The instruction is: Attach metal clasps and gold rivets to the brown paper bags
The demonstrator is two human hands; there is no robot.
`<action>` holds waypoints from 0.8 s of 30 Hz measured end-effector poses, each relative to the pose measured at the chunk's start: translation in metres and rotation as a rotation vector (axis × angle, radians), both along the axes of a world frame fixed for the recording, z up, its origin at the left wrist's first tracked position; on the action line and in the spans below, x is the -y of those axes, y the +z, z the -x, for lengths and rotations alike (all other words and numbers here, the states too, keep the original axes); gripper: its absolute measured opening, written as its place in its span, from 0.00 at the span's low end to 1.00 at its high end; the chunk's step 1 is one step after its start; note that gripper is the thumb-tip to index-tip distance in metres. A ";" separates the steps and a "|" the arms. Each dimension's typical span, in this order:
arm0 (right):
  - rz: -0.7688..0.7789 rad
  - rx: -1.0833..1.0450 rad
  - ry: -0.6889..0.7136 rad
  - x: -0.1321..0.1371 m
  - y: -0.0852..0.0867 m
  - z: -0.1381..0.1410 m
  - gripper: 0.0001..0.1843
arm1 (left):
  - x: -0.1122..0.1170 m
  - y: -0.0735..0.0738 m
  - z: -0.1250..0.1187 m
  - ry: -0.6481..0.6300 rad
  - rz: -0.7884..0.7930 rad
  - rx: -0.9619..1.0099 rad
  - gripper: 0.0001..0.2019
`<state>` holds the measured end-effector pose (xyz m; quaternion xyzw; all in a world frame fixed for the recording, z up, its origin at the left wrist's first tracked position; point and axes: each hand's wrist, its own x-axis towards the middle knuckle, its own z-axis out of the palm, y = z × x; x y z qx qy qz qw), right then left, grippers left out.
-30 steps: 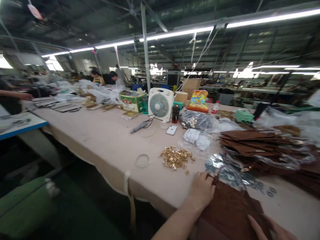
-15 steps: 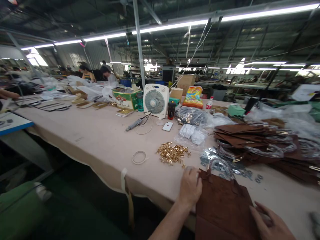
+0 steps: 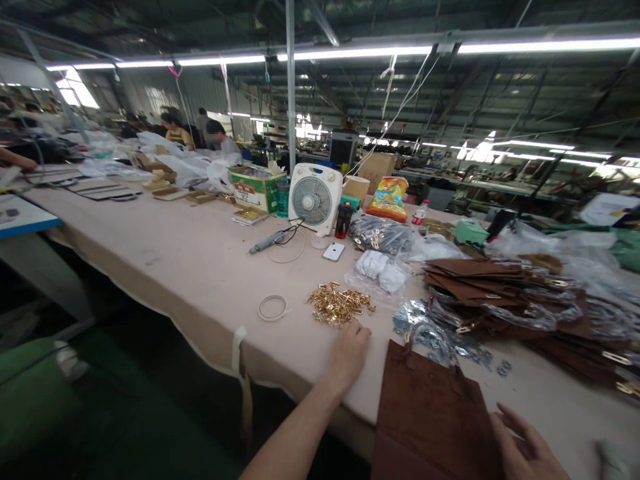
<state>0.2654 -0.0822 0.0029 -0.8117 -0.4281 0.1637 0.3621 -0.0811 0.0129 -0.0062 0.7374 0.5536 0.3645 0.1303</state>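
Observation:
A dark brown leather bag (image 3: 430, 407) with looped handles wrapped in clear film lies at the table's near edge. My left hand (image 3: 349, 350) is at the near side of a heap of small gold-coloured metal fasteners (image 3: 336, 304), fingers curled down; whether a piece is between the fingertips is hidden. Along the right edge of the bag rests my right hand (image 3: 527, 447), thumb and fingers apart, partly cut off by the frame. Just beyond the bag handles lie scattered small silvery metal pieces (image 3: 415, 317).
Stacked brown bags (image 3: 505, 287) fill the right side. A white ring of tape (image 3: 273, 308) lies left of the fasteners. Behind stand a box fan (image 3: 315, 200), a phone (image 3: 333, 251), a corded grey tool (image 3: 267, 241) and a dark bottle (image 3: 343, 220). Other people work far left.
My left hand has let go of the bag's upper left corner and moved left to the gold-coloured fasteners. My right hand stays by the bag's right edge. The view has shifted slightly.

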 end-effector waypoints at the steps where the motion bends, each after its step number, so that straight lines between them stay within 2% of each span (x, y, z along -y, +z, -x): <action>1: -0.041 -0.004 0.008 -0.002 0.005 0.012 0.35 | -0.001 -0.001 -0.002 -0.019 0.001 0.019 0.11; 3: -0.169 -0.066 0.112 -0.010 0.012 0.041 0.35 | -0.003 -0.001 -0.004 -0.048 0.003 0.079 0.08; 4: -0.238 -0.129 0.218 -0.015 0.015 0.057 0.33 | -0.004 -0.001 -0.004 -0.057 0.002 0.109 0.07; 7: -0.312 -0.229 0.517 -0.037 0.020 0.105 0.27 | -0.005 0.003 0.000 -0.086 0.001 0.170 0.03; 11: -0.395 -0.307 0.745 -0.066 0.019 0.151 0.21 | -0.003 0.009 0.006 -0.152 -0.002 0.273 0.10; 14: -0.424 -0.401 0.795 -0.078 0.010 0.170 0.20 | 0.000 0.013 0.003 -0.191 0.009 0.403 0.11; 17: -0.442 -0.440 0.796 -0.082 -0.001 0.174 0.19 | 0.001 0.014 -0.012 -0.154 0.056 0.537 0.13; 20: -0.459 -0.490 0.710 -0.083 -0.009 0.166 0.18 | 0.000 0.012 -0.032 -0.140 0.106 0.642 0.16; 24: -0.451 -0.581 0.566 -0.084 -0.015 0.151 0.22 | 0.001 0.009 -0.048 -0.258 0.164 0.709 0.20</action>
